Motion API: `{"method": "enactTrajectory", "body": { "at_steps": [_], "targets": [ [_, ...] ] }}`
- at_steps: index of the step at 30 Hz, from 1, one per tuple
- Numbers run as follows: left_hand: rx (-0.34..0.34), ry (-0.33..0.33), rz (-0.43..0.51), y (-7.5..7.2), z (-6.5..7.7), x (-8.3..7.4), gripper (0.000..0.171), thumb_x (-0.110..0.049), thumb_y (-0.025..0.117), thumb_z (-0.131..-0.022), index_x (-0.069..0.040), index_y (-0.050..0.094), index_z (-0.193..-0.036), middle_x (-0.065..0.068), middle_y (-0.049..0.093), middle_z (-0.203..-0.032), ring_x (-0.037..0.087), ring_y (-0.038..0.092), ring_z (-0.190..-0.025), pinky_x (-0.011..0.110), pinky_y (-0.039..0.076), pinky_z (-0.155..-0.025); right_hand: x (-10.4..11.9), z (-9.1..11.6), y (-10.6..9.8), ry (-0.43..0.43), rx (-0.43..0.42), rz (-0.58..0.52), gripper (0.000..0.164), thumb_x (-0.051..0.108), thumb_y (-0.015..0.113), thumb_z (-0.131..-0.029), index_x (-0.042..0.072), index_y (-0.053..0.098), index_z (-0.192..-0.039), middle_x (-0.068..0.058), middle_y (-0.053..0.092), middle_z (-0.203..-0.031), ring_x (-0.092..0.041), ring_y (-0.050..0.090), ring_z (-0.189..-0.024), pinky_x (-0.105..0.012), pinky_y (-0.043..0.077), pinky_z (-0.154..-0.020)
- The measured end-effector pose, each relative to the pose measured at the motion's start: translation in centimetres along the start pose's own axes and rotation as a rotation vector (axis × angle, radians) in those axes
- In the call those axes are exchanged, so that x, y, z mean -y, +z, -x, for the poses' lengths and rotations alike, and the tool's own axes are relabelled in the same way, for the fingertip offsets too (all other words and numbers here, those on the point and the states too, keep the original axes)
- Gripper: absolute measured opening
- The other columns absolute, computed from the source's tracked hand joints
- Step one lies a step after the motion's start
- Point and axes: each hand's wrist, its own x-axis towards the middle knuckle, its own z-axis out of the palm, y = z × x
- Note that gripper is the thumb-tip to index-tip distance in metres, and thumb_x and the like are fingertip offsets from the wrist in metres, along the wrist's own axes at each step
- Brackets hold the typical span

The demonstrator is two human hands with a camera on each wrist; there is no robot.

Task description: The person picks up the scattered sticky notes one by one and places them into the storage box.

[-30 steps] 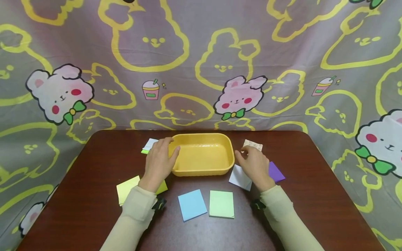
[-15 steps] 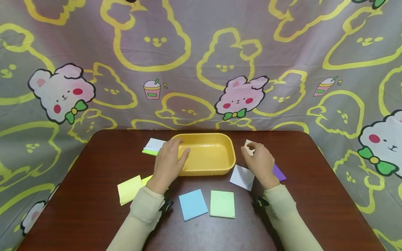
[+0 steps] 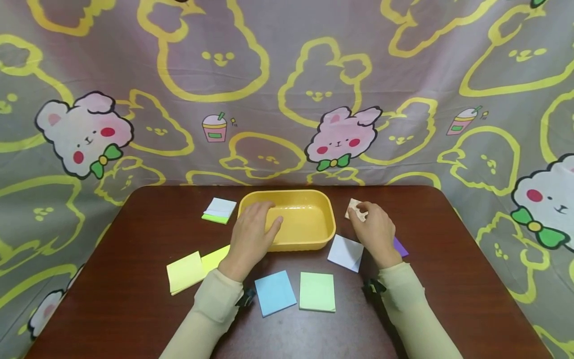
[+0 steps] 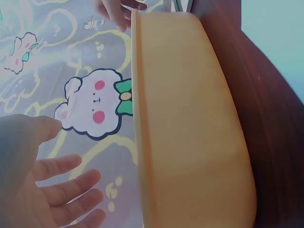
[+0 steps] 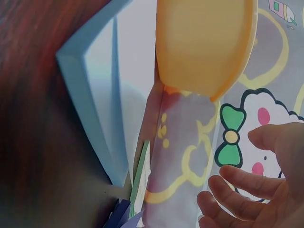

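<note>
Where the left hand (image 3: 250,238) hovers, a yellow tray (image 3: 305,222) lies below.

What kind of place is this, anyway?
Perhaps a small indoor activity setup: a cartoon-rabbit cloth backdrop hangs behind a dark brown table, where coloured square pads lie beside and in front of a yellow tray.

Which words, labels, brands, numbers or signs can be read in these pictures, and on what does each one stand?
No word, brand or number can be read in any view.
Yellow tray: no lettering seen on its visible sides.
Blue pad, pale green pad, white pad: no writing visible on top.
Patterned pad: any letters are too small to tell.
Printed drink cups on the cloth: green label patches, too small to read.
</note>
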Motion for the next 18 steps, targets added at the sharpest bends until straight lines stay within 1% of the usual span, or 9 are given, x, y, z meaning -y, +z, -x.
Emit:
{"method": "enactTrajectory", "body": {
  "at_steps": [10,18],
  "targets": [
    [0.031,0.034,0.010,0.7,0.1,-1.5,0.042,-0.038,0.057,-0.090,-0.008,0.060,-0.118,0.006,0.063,-0.111,0.023,0.055,-0.107,0.039,0.044,-0.090,-0.6,-0.3,-0.2,0.010,-0.010,-0.001,0.045,0.045,0.055,-0.087,0.008,0.067,-0.108,-0.011,0.067,-0.101,-0.030,0.061,-0.087,-0.050,0.046,-0.067],
    [0.080,0.065,0.010,1.3,0.2,-2.6,0.042,-0.039,0.054,-0.091,-0.010,0.060,-0.120,0.005,0.062,-0.116,0.022,0.054,-0.109,0.038,0.043,-0.092,-1.4,-0.9,0.1,0.016,0.009,0.010,0.047,0.045,0.056,-0.087,0.008,0.065,-0.113,-0.012,0.066,-0.107,-0.033,0.060,-0.093,-0.051,0.046,-0.070]
  ]
}}
